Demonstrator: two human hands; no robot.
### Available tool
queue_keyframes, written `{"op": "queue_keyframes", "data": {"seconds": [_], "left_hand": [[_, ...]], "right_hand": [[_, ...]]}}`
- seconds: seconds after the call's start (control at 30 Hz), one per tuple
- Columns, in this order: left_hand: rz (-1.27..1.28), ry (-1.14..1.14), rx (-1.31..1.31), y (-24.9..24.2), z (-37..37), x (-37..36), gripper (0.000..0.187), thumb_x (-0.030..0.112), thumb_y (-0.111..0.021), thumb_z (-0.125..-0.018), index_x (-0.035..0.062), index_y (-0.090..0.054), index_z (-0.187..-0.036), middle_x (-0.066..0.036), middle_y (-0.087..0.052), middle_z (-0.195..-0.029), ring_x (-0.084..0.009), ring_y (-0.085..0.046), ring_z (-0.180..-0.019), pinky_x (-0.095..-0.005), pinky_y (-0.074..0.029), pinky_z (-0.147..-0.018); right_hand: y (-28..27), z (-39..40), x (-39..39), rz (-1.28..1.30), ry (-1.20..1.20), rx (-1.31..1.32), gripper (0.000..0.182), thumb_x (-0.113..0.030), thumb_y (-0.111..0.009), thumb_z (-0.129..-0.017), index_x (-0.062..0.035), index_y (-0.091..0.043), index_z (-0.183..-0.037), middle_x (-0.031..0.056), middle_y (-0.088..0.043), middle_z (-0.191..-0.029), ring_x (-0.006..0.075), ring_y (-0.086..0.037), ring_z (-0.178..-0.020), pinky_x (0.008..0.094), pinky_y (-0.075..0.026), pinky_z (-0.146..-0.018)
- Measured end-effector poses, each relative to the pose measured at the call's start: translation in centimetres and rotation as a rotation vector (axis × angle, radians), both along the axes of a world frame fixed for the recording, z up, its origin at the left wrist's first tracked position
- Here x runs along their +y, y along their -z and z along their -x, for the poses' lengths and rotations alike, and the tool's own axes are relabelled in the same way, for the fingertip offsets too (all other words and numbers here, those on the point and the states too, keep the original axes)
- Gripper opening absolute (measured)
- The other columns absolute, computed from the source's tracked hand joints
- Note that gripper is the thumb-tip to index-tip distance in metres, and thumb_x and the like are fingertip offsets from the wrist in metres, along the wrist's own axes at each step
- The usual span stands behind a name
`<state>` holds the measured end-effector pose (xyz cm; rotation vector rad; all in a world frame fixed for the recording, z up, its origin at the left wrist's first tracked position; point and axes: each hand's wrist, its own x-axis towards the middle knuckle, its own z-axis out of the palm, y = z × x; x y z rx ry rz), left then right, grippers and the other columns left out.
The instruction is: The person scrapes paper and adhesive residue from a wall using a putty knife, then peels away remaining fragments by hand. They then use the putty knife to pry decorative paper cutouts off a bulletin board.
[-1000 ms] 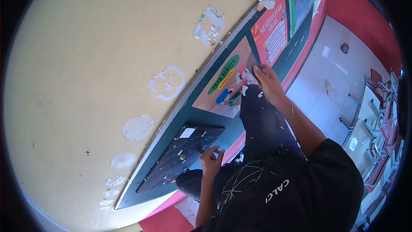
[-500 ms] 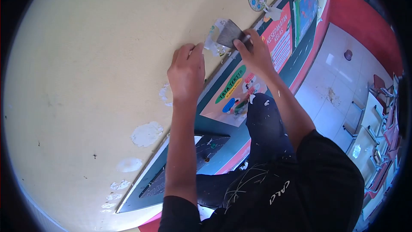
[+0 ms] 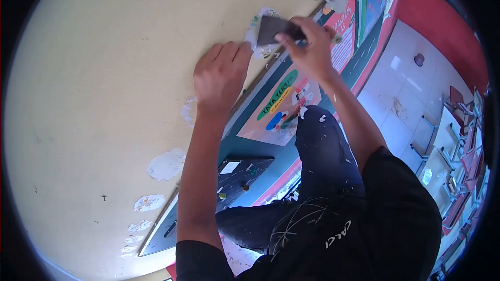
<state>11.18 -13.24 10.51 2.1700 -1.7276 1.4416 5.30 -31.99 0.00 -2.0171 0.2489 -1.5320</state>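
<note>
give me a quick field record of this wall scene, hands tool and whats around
left hand: flat on the yellow wall, beside the patch
right hand: grips a scraper, blade on the wall
patch: torn white paper residue under the blade
other residue: white spots lower on the wall
board: dark green, below the wall, carries posters
nearest poster: orange with a green oval label
clothing: black shirt, dark trousers flecked white

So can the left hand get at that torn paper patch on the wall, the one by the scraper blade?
Probably yes. The left hand lies flat on the wall, its fingertips right beside the torn patch. Only the scraper, held by the right hand, covers part of it.
</note>
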Motion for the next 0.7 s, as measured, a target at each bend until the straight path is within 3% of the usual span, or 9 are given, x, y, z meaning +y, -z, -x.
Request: {"op": "queue_keyframes", "data": {"seconds": [0.07, 0.2, 0.3, 0.4, 0.53, 0.57, 0.67, 0.7], "left_hand": [[-0.016, -0.041, -0.015, 0.2, 0.1, 0.1, 0.017, 0.017, -0.078, -0.074, 0.0159, -0.071, -0.089, 0.004, -0.058, -0.074, -0.0134, -0.058, -0.065, -0.0285, -0.049, -0.055], [-0.031, -0.051, -0.026, 0.1, 0.0, -0.2, 0.012, 0.012, -0.07, -0.074, 0.0162, -0.066, -0.085, 0.004, -0.054, -0.075, -0.0124, -0.058, -0.071, -0.0267, -0.049, -0.059], [-0.051, -0.073, -0.038, 0.3, -0.1, -0.1, 0.012, 0.011, -0.068, -0.075, 0.0163, -0.065, -0.086, 0.004, -0.054, -0.077, -0.0124, -0.058, -0.073, -0.0273, -0.05, -0.06], [-0.071, -0.117, -0.043, 0.3, 0.0, -0.2, 0.013, 0.01, -0.067, -0.076, 0.016, -0.064, -0.087, 0.003, -0.054, -0.08, -0.0124, -0.059, -0.074, -0.0275, -0.05, -0.061], [-0.028, -0.097, -0.063, 0.2, 0.1, -0.4, 0.011, 0.013, -0.074, -0.077, 0.0153, -0.068, -0.086, 0.003, -0.059, -0.081, -0.0134, -0.06, -0.068, -0.029, -0.05, -0.057], [-0.004, -0.054, -0.035, 0.2, 0.1, -0.3, 0.011, 0.013, -0.074, -0.078, 0.0147, -0.069, -0.087, 0.003, -0.059, -0.081, -0.0141, -0.061, -0.069, -0.0293, -0.05, -0.057], [0.028, 0.026, -0.028, 0.2, -0.1, 0.3, 0.015, 0.011, -0.071, -0.078, 0.0131, -0.068, -0.092, 0.002, -0.057, -0.082, -0.0141, -0.061, -0.07, -0.0291, -0.051, -0.059], [0.03, 0.057, -0.041, 0.2, -0.3, 0.1, 0.017, 0.009, -0.07, -0.078, 0.0126, -0.068, -0.094, 0.002, -0.056, -0.082, -0.0138, -0.06, -0.07, -0.0289, -0.051, -0.059]], "right_hand": [[0.1, -0.7, -1.1, -0.037, 0.029, -0.113, 0.04, -0.035, -0.08, -0.077, -0.0087, -0.065, -0.104, 0.0047, -0.068, -0.087, 0.0217, -0.064, -0.073, 0.0395, -0.032, -0.076], [0.3, -0.1, -1.5, -0.035, -0.009, -0.022, 0.041, -0.037, -0.079, -0.078, -0.0083, -0.066, -0.104, 0.006, -0.069, -0.092, 0.0232, -0.065, -0.076, 0.0399, -0.032, -0.078], [0.5, -1.0, -1.3, -0.102, -0.162, -0.041, 0.042, -0.038, -0.079, -0.078, -0.0077, -0.066, -0.103, 0.0069, -0.07, -0.094, 0.0232, -0.065, -0.077, 0.0396, -0.032, -0.078], [-0.7, -0.6, -1.3, -0.01, -0.066, 0.014, 0.042, -0.038, -0.079, -0.077, -0.0081, -0.066, -0.103, 0.0074, -0.07, -0.094, 0.0226, -0.066, -0.078, 0.039, -0.031, -0.079], [0.2, -0.4, -0.1, 0.012, -0.12, 0.012, 0.043, -0.04, -0.079, -0.077, -0.0082, -0.066, -0.103, 0.0065, -0.071, -0.093, 0.0211, -0.066, -0.081, 0.038, -0.029, -0.081], [0.3, -0.3, -0.1, 0.045, -0.092, -0.036, 0.04, -0.035, -0.081, -0.079, -0.0073, -0.065, -0.102, 0.0051, -0.071, -0.089, 0.0175, -0.065, -0.074, 0.0333, -0.028, -0.089], [0.1, -0.9, -0.7, -0.154, -0.093, -0.033, 0.038, -0.032, -0.081, -0.079, -0.0064, -0.065, -0.102, 0.0057, -0.071, -0.086, 0.0155, -0.066, -0.074, 0.0318, -0.036, -0.087], [-0.4, 0.0, -0.2, -0.006, 0.033, -0.026, 0.036, -0.028, -0.081, -0.08, -0.0043, -0.064, -0.101, 0.0059, -0.071, -0.085, 0.0132, -0.066, -0.074, 0.0288, -0.046, -0.076]]}}
